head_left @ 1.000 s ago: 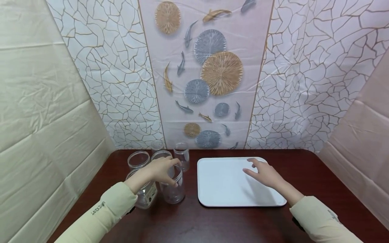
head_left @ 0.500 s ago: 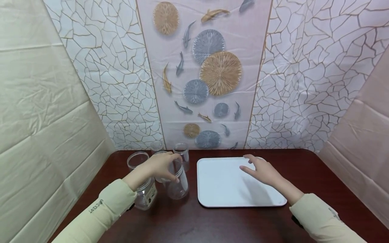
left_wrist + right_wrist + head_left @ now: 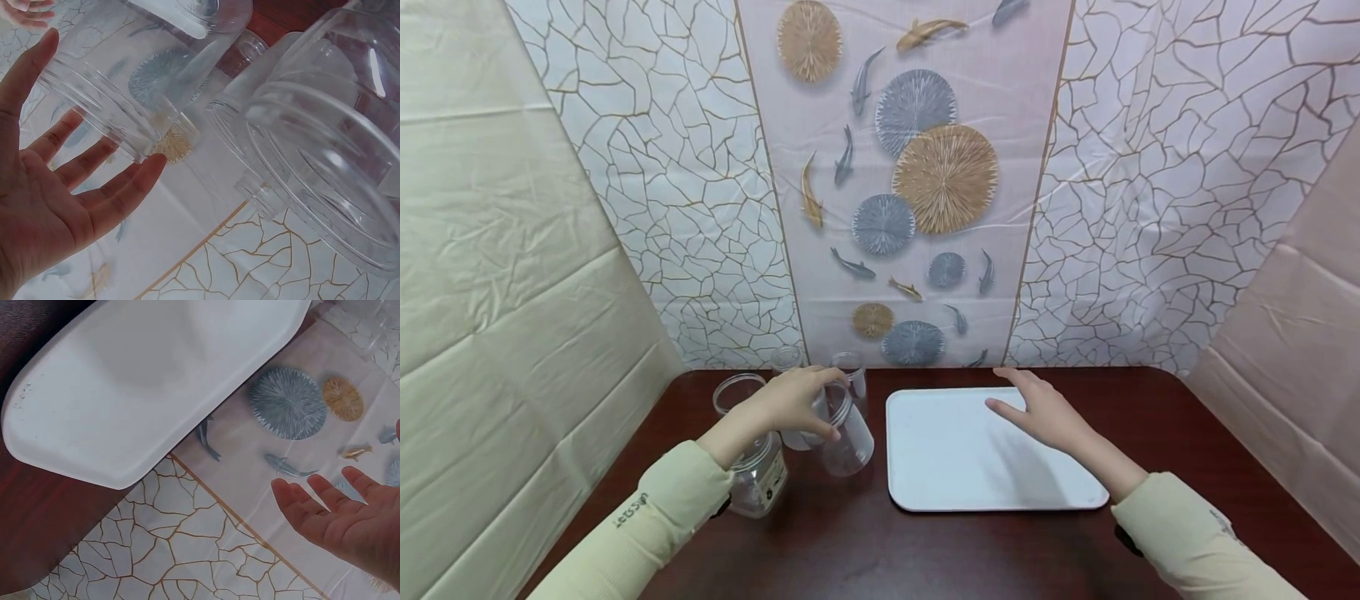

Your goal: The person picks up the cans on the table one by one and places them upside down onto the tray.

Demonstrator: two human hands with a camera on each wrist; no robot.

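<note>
My left hand point(image 3: 790, 404) holds a clear plastic jar point(image 3: 852, 446) by its neck, thumb on the near side and fingers round the far side. The jar leans, its mouth tipped towards the left and its base towards the tray. In the left wrist view the threaded rim point(image 3: 94, 100) lies between thumb and fingertips. My right hand point(image 3: 1047, 412) hovers over the white tray point(image 3: 936, 467), fingers spread and holding nothing. In the right wrist view its fingers are extended beyond the tray's far edge.
Several other clear jars stand at the left: a labelled jar point(image 3: 758, 482) nearest me, a wide-mouthed jar point(image 3: 739, 390) behind it, and a taller jar point(image 3: 850, 367) at the back. The dark red table point(image 3: 865, 550) meets a patterned cloth wall point(image 3: 955, 333) behind.
The jar in my left hand has moved right and slightly away from me, tilting as it goes. My right hand has drifted a little left and farther away.
</note>
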